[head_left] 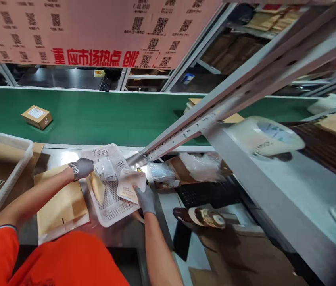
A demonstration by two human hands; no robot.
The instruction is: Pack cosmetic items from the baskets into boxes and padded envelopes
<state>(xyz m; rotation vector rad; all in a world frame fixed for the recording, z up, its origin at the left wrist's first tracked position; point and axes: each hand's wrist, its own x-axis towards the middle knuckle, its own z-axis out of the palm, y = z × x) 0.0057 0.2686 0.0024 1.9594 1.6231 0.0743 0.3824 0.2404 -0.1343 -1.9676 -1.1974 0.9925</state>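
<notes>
A white perforated plastic basket [112,219] sits on the metal bench in front of me. My left hand [85,167], in a grey glove, is at the basket's left rim with its fingers curled; what they grip is hidden. Just below it a tan packet [97,189] leans inside the basket. A clear bag with a white label [106,168] lies towards the basket's far end. My right hand [146,198], also gloved, pinches a flat white packet [128,183] with small print over the basket's right side.
Left of the basket lies a kraft paper mailer [62,202], beside another white basket [26,153]. A green conveyor belt [111,115] carries a small carton [37,116]. To the right are a keyboard [203,194], a tape dispenser [199,217] and a slanting metal post [191,129]. A tape roll [264,135] rests on the shelf.
</notes>
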